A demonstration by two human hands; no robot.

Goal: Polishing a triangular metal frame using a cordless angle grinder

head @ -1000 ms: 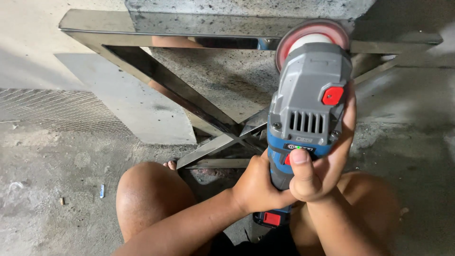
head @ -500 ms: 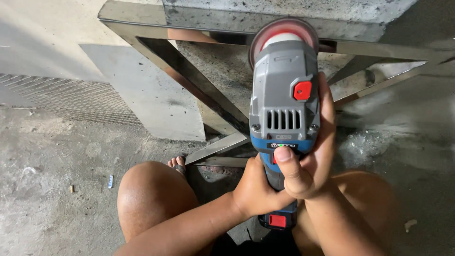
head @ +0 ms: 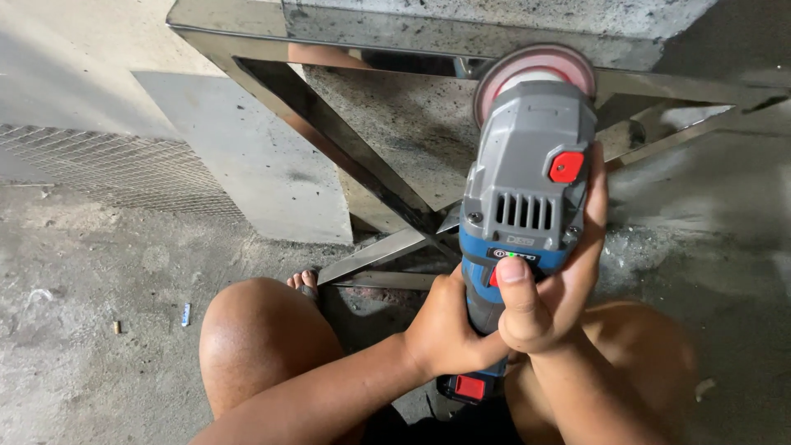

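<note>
**Both hands on the grinder**

Left hand (head: 445,330) and right hand (head: 548,288) both clench the cordless angle grinder (head: 523,214) above the knees. Its disc (head: 534,67) meets the far polished steel frame (head: 346,148) on the concrete floor (head: 82,330).

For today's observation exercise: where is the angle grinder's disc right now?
In the head view, upper right of centre, the disc meets the top bar of the polished metal frame, above the hands gripping the grinder.
</note>
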